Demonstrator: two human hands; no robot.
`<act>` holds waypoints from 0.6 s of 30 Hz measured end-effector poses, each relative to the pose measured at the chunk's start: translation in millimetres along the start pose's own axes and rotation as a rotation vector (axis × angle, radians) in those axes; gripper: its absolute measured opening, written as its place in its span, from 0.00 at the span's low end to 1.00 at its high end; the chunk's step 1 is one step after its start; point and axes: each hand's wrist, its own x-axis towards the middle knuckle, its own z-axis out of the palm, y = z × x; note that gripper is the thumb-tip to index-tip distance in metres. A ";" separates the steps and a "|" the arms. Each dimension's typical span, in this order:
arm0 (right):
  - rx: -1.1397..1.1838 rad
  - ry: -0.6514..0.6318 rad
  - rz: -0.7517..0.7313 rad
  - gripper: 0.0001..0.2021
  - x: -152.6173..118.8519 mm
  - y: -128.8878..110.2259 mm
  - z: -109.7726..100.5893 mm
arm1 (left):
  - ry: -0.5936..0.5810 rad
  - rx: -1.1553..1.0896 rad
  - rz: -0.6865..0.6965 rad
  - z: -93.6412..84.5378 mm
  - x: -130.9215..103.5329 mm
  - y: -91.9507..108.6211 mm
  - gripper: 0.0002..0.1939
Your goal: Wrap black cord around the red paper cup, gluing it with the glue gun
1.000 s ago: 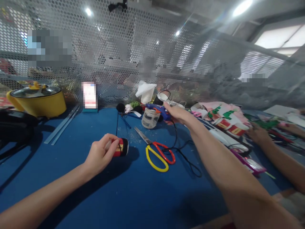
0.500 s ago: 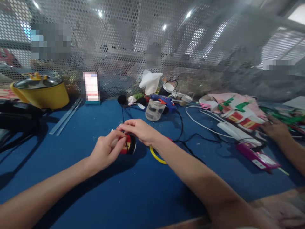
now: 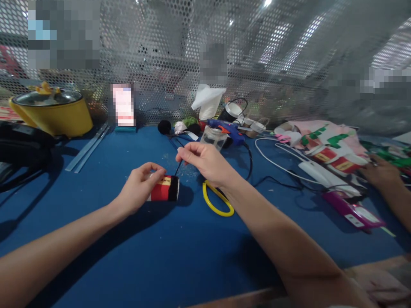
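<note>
My left hand (image 3: 140,183) is closed round the left end of a small paper cup (image 3: 160,191), which lies on its side in the grip. The cup is red with a yellow label, and a black band of yarn circles its right end. From that band a strand of black yarn (image 3: 178,167) rises to my right hand (image 3: 202,160), whose fingertips pinch it. Toward the back of the table the yarn leads to a black ball (image 3: 164,127). A yellow-handled tool, perhaps scissors (image 3: 218,205), lies under my right wrist.
Behind my right hand are a clear plastic jar (image 3: 213,137) and a blue glue gun (image 3: 229,130). A yellow pot (image 3: 54,113) and a phone (image 3: 123,105) stand at the left. Cords, a white power strip (image 3: 324,175) and another person's hand (image 3: 380,171) are at the right.
My right hand has moved right and up from the cup, drawing the yarn strand with it. My left hand has turned the cup, and its label now faces up.
</note>
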 end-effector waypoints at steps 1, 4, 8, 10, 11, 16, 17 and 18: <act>-0.019 0.007 -0.003 0.12 0.1 0.6 -0.5 | 0.005 -0.014 -0.019 0.3 0.1 0.6 0.12; -0.060 0.017 -0.023 0.12 0.9 3.2 -1.6 | -0.010 0.030 -0.020 0.5 -0.8 1.2 0.12; -0.114 0.017 -0.049 0.13 1.7 4.7 -1.5 | -0.069 0.132 0.054 0.2 -3.7 0.0 0.12; -0.142 0.018 -0.048 0.12 1.8 4.5 -0.8 | -0.077 0.166 0.091 0.6 -5.6 -0.1 0.12; -0.153 0.019 -0.042 0.12 1.7 4.4 -0.4 | -0.076 0.185 0.112 0.9 -6.6 0.3 0.11; -0.180 -0.009 0.031 0.13 1.7 5.0 2.0 | -0.053 0.297 0.265 2.7 -12.7 4.4 0.09; -0.185 -0.018 0.039 0.13 1.9 5.3 2.5 | -0.048 0.310 0.289 2.8 -13.8 5.2 0.09; -0.194 -0.026 0.043 0.13 2.1 5.7 2.9 | -0.045 0.317 0.306 2.8 -14.9 5.7 0.08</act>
